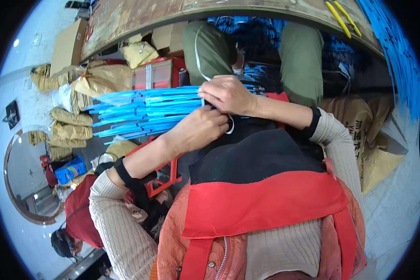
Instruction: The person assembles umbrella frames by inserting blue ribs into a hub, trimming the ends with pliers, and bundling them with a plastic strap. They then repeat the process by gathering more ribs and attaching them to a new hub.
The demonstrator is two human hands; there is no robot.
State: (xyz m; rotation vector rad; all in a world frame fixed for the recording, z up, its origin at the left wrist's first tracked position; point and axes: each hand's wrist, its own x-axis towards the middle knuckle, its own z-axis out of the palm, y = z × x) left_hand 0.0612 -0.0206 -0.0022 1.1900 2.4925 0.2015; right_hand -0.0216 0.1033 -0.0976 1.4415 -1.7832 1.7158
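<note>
Across my lap lies a bundle of long, thin blue plastic strips [144, 111] that look like cable ties. A narrow white strap [198, 58] goes around it; its long free end sticks up over my thigh, and a small white curl shows below my fingers. My right hand [228, 94] is closed on the strap at the bundle's upper side, thumb and fingers pinched together. Just below, my left hand [198, 128] has its fingers curled in at the strap, nearly touching the right. The fingertips and the strap's joining point are partly hidden.
The wooden table [172, 16] stands ahead, with yellow-handled pliers [343, 18] and a heap of blue strips [392, 56] hanging off its right edge. Wrapped packages [70, 128] and a red frame [165, 175] are at left, near another person [81, 210]. A brown sack [359, 126] stands at right.
</note>
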